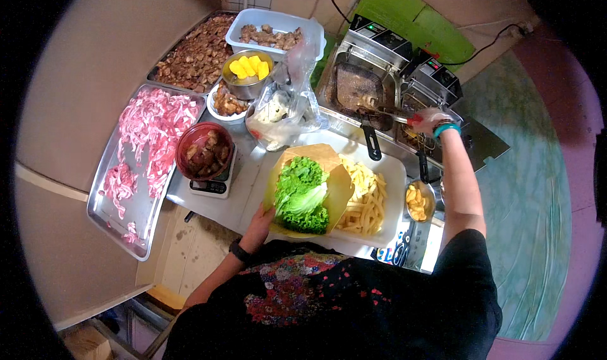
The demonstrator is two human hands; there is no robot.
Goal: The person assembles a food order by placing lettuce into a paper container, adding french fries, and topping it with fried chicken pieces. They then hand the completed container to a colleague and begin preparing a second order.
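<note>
My left hand [258, 227] grips the near left side of an open paper food box [342, 186], its fingers partly hidden by the box. Inside lie green lettuce leaves [302, 195]. My right hand [431, 120], in a clear plastic glove, is closed round metal tongs [395, 113]. The tongs point left over the larger fryer [330, 85], where their tips meet a light brown piece of food [367, 102] at the frying basket's edge. Dark bubbling oil shows in the basket [360, 82]. Cut potato fries [365, 202] lie in a white tray [397, 176] beside the box.
Raw sliced meat [155, 123] covers a metal tray at left. A brown bowl of meat [203, 150] sits on a scale [212, 188]. Behind are a yellow-filled metal bowl [248, 87], a plastic bag [284, 107] and a meat tub [272, 20]. A small fryer [414, 104] stands right.
</note>
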